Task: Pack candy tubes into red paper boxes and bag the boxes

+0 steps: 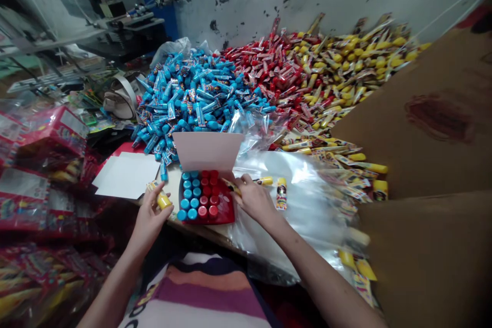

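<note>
A red box [226,212] with its pale lid flap [207,149] raised stands on the table in front of me. Blue-capped tubes [187,192] fill its left part, and red-capped tubes [209,189] stand upright beside them. Left of the box, my left hand [152,210] is closed on a yellow tube [163,200] with a printed label. My right hand [251,197] is at the box's right side, its fingers closed on another yellow tube [232,186], mostly hidden. Near it, two yellow tubes [282,192] lie on clear plastic sheeting [307,225].
Heaps of blue tubes [200,92], red tubes [265,61] and yellow tubes [349,66] lie along the wall. White cards [126,175] rest at the left. Packed pink boxes [54,136] are stacked far left. A cardboard carton [426,164] borders the right side.
</note>
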The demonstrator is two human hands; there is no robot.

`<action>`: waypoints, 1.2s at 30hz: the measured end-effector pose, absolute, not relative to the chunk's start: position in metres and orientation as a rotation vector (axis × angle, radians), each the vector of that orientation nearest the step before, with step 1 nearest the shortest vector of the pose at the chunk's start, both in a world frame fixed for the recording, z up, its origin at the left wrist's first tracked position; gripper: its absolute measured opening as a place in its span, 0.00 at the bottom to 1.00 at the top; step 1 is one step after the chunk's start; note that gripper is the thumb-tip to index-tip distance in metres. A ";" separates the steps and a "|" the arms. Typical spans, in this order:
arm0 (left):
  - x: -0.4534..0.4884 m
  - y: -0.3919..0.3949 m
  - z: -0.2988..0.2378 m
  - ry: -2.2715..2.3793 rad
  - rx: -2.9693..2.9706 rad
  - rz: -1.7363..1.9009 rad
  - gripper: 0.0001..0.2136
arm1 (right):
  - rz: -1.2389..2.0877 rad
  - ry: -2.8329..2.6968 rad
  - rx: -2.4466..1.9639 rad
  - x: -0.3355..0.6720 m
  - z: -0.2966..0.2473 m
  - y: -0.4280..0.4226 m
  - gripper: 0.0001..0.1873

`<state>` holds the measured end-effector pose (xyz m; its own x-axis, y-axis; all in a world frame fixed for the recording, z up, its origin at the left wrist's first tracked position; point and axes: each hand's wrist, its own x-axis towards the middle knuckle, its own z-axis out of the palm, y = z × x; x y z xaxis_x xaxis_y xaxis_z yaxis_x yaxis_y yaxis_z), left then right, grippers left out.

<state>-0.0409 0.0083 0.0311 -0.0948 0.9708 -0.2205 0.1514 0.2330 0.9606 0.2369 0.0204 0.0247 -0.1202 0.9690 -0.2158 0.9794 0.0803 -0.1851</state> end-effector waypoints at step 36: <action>0.038 0.033 0.059 1.065 0.963 0.709 0.30 | -1.214 2.869 2.346 0.230 0.032 0.029 0.18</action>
